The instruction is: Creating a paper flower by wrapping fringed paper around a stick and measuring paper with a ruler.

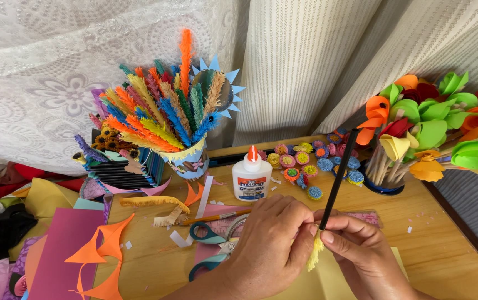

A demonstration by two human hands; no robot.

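My left hand and my right hand meet low in the middle of the view. My right hand grips a thin black stick that slants up to the right. My left hand's fingers pinch a strip of yellow fringed paper against the stick's lower end, where the fringe hangs down. Under my hands lie teal-handled scissors and a yellow paper sheet on the wooden table.
A white glue bottle with an orange cap stands behind my hands. Small rolled paper discs lie near it. A cup of fringed paper stems stands at left, paper flowers at right. Orange paper scraps and coloured sheets lie at left.
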